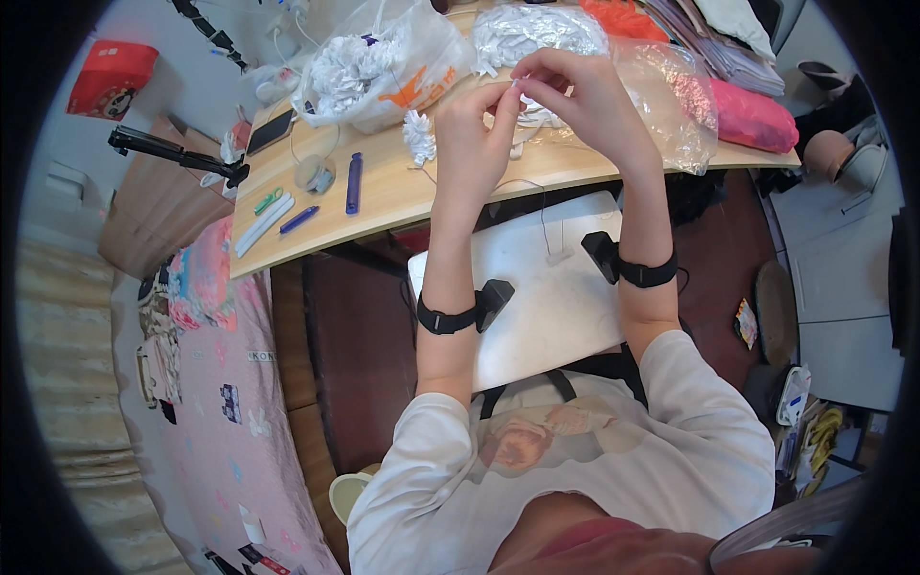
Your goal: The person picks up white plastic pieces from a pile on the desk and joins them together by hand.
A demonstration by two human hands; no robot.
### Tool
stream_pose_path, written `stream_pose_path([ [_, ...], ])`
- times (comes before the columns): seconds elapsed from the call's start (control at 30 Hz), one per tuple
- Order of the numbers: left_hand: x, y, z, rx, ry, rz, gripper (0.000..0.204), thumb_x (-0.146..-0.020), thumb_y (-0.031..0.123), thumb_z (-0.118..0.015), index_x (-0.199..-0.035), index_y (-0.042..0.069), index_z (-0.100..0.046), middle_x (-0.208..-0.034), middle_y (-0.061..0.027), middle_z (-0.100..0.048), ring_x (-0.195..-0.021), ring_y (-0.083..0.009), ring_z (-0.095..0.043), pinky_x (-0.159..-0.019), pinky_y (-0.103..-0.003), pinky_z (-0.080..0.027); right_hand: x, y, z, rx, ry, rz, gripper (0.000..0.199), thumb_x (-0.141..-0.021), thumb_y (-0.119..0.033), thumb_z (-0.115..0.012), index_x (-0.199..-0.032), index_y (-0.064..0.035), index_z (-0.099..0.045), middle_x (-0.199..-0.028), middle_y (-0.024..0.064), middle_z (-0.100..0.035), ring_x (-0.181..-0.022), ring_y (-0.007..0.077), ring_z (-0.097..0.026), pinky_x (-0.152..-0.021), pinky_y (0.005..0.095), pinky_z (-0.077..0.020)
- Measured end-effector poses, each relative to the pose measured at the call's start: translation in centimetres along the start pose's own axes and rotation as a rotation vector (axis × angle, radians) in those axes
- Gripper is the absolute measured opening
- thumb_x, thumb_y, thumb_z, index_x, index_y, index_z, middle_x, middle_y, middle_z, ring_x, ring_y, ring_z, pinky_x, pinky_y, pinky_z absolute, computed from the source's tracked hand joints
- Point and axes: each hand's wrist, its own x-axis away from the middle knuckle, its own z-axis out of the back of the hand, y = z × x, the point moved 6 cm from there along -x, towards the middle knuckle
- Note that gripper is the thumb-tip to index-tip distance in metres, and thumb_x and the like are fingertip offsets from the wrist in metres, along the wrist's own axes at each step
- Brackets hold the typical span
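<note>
Over the far part of the table, my left hand (471, 139) and my right hand (589, 91) meet with fingertips pinched together. Between them is a tiny whitish bit, too small to name. Beside my left hand lies a white ruffled piece (419, 136). White strips (539, 117) lie behind and below my fingers, partly hidden. A thin dark thread (543, 196) curves past the table's front edge and hangs over a white board (517, 287) across my lap.
A plastic bag (422, 67) and a clear bag (541, 36) hold white ruffled pieces. Clear plastic wrap (671, 105) and a pink bundle (752, 115) lie at right. Left on the table (287, 244) are a blue stick-like tool (355, 182), a blue pen (299, 219), green-handled scissors (269, 199) and a small round container (314, 173).
</note>
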Motion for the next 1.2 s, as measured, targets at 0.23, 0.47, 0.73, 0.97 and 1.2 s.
stream_pose_path([
  [0.23,0.0,0.7,0.5,-0.013,-0.049,0.045,0.021,-0.089,0.013,-0.055,-0.090,-0.004,-0.066,-0.075,-0.0077,-0.068,-0.074,-0.0121,-0.063,-0.070,-0.026,-0.048,0.4,-0.7,1.5,-0.057,0.103,-0.004,0.014,-0.083,-0.011,-0.064,-0.091,0.0000,-0.065,-0.073,0.0079,-0.065,-0.066,0.0128,-0.063,-0.062,0.0241,-0.0503],
  [0.47,0.3,2.3,0.6,-0.051,-0.132,0.019,0.022,-0.086,0.015,-0.054,-0.081,-0.002,-0.067,-0.068,-0.0063,-0.064,-0.065,-0.0101,-0.059,-0.060,-0.023,-0.044,0.7,-1.1,3.3,-0.137,0.042,-0.057,0.018,-0.083,-0.013,-0.065,-0.092,0.0017,-0.066,-0.073,0.0045,-0.064,-0.067,0.0083,-0.060,-0.062,0.0219,-0.0494],
  [0.73,0.3,3.9,0.3,-0.084,-0.165,-0.042,0.022,-0.081,0.015,-0.055,-0.073,-0.002,-0.066,-0.060,-0.0061,-0.061,-0.055,-0.0086,-0.054,-0.052,-0.022,-0.040,1.1,-1.4,4.3,-0.042,-0.183,-0.152,0.017,-0.084,-0.012,-0.062,-0.095,0.0008,-0.063,-0.077,0.0019,-0.062,-0.073,0.0069,-0.060,-0.067,0.0199,-0.0491],
  [0.97,2.9,2.3,-0.2,-0.127,-0.465,0.136,0.028,-0.079,0.022,-0.054,-0.067,-0.002,-0.060,-0.054,-0.0054,-0.052,-0.051,-0.0093,-0.043,-0.048,-0.025,-0.032,4.0,-0.6,2.1,-0.158,-0.361,-0.254,0.016,-0.082,-0.014,-0.064,-0.091,-0.0002,-0.063,-0.070,0.0002,-0.061,-0.064,0.0058,-0.058,-0.057,0.0185,-0.0456],
  [1.2,6.9,-2.8,-2.2,-0.001,-0.654,0.381,0.024,-0.076,0.021,-0.052,-0.064,0.003,-0.063,-0.053,-0.0034,-0.051,-0.052,-0.0125,-0.045,-0.050,-0.029,-0.035,8.3,3.3,-1.3,-0.408,-0.522,-0.642,0.011,-0.082,-0.009,-0.063,-0.086,0.0008,-0.061,-0.072,0.0035,-0.062,-0.065,0.0067,-0.058,-0.059,0.0182,-0.0458],
])
